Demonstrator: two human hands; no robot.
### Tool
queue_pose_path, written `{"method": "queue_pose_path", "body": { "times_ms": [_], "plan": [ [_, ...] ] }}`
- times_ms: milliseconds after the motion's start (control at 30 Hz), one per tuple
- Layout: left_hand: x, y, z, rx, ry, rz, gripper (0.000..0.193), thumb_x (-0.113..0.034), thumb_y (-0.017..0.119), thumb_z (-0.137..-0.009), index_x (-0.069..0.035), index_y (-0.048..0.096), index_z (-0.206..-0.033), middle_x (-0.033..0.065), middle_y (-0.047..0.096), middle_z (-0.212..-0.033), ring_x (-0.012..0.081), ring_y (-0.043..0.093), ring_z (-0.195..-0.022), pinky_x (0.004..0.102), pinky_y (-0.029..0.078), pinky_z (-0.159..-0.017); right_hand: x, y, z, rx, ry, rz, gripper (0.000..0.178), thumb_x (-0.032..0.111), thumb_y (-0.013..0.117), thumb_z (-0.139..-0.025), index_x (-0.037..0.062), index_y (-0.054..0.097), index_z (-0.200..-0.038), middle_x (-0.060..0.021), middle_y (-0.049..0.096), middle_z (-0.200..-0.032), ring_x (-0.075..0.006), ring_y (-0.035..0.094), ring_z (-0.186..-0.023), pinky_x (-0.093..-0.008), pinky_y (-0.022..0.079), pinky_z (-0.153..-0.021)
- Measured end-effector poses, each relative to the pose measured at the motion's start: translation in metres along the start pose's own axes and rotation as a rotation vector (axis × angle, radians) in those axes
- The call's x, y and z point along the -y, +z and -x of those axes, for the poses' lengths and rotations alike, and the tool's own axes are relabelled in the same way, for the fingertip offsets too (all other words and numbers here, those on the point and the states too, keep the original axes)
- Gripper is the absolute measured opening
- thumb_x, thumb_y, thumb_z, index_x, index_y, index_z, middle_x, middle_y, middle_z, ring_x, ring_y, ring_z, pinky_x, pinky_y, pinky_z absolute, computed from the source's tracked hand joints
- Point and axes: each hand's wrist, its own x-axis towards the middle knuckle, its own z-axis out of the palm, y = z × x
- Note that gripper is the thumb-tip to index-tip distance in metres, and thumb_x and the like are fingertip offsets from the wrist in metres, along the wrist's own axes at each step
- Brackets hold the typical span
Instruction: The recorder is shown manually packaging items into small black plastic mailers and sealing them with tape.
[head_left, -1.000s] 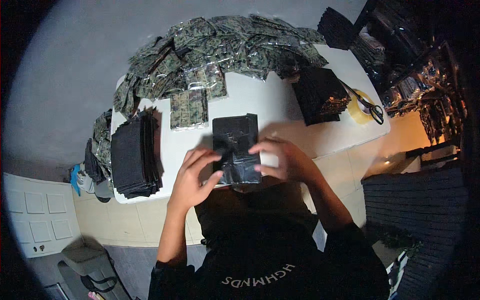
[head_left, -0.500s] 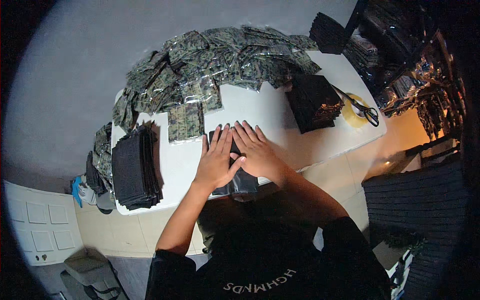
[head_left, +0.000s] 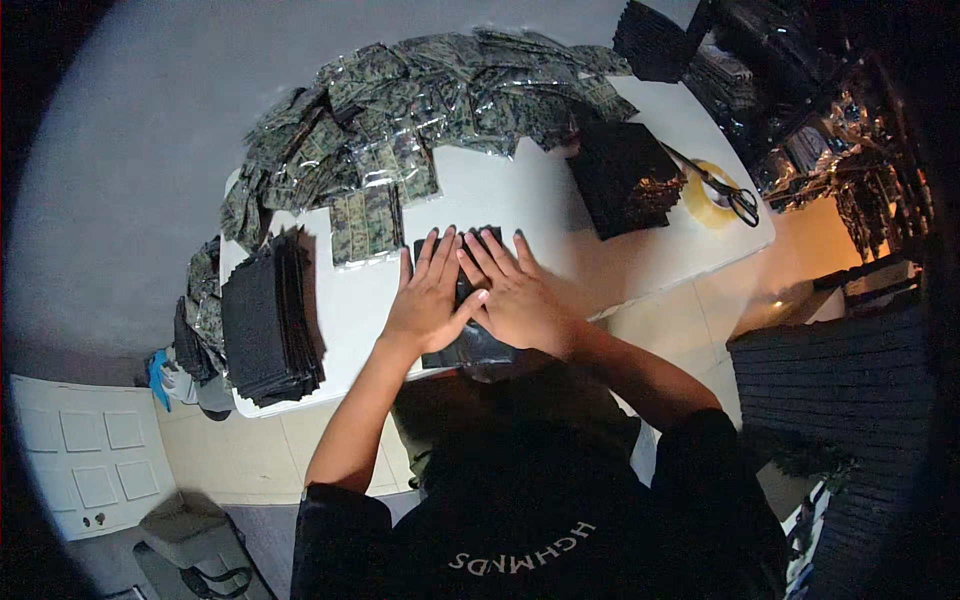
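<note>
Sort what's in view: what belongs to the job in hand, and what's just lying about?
Seemingly in the job:
- black packet, under the left hand and right hand

Untouched, apparently just lying about:
- scissors
- tape roll
- camouflage packets

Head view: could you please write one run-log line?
left hand: flat on black packet; right hand: flat, same packet; beneath: white table
</note>
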Motion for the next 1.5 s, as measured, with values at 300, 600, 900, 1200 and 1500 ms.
{"method": "queue_pose_path", "body": {
  "times_ms": [300, 600, 900, 1200, 1500],
  "plan": [
    [0.009, 0.0, 0.019, -0.086, 0.086, 0.004, 0.084, -0.053, 0.052, -0.11, -0.005, 0.028, -0.174, 0.0155, 0.024, -0.183, 0.0387, 0.015, -0.17, 0.0632, 0.011, -0.136, -0.011, -0.012, 0.03, -0.022, -0.112, -0.184, 0.077, 0.054, 0.059, -0.107, 0.0043, 0.049, -0.164, -0.019, 0.038, -0.176, -0.038, 0.029, -0.166, -0.0721, 0.018, -0.129],
    [-0.023, -0.019, 0.076, -0.035, 0.071, 0.023, 0.078, -0.046, 0.057, -0.11, -0.004, 0.035, -0.172, 0.0174, 0.028, -0.181, 0.0408, 0.019, -0.169, 0.063, 0.014, -0.135, -0.003, -0.035, 0.038, 0.091, -0.137, -0.233, 0.076, 0.052, 0.057, -0.11, 0.0015, 0.046, -0.165, -0.0229, 0.032, -0.178, -0.0406, 0.025, -0.167, -0.0672, 0.014, -0.134],
    [-0.048, -0.004, 0.127, -0.078, 0.038, 0.063, 0.081, -0.042, 0.067, -0.105, -0.005, 0.037, -0.171, 0.0156, 0.034, -0.179, 0.0407, 0.027, -0.167, 0.0649, 0.017, -0.134, 0.023, -0.038, 0.074, 0.117, -0.175, -0.315, 0.082, 0.051, 0.064, -0.107, 0.0007, 0.042, -0.167, -0.0223, 0.028, -0.179, -0.0386, 0.023, -0.168, -0.0587, 0.017, -0.136],
    [-0.052, -0.015, 0.137, -0.126, -0.004, 0.154, 0.056, -0.026, 0.075, -0.1, -0.003, 0.065, -0.15, 0.0153, 0.058, -0.163, 0.0399, 0.047, -0.155, 0.0635, 0.029, -0.131, -0.001, -0.074, 0.079, 0.368, -0.3, -0.634, 0.057, 0.044, 0.06, -0.112, 0.0094, 0.06, -0.157, -0.0188, 0.053, -0.166, -0.0361, 0.049, -0.155, -0.0563, 0.029, -0.133],
    [-0.105, -0.016, 0.084, -0.429, 0.12, 0.272, 0.024, -0.019, 0.079, -0.093, -0.003, 0.08, -0.111, 0.0148, 0.076, -0.108, 0.0357, 0.069, -0.109, 0.0484, 0.054, -0.097, -0.103, -0.047, 0.04, -0.005, -0.069, -0.573, 0.03, 0.007, 0.062, -0.102, 0.0024, 0.076, -0.128, -0.0211, 0.076, -0.13, -0.0384, 0.073, -0.12, -0.0466, 0.055, -0.109]
  ]
}}
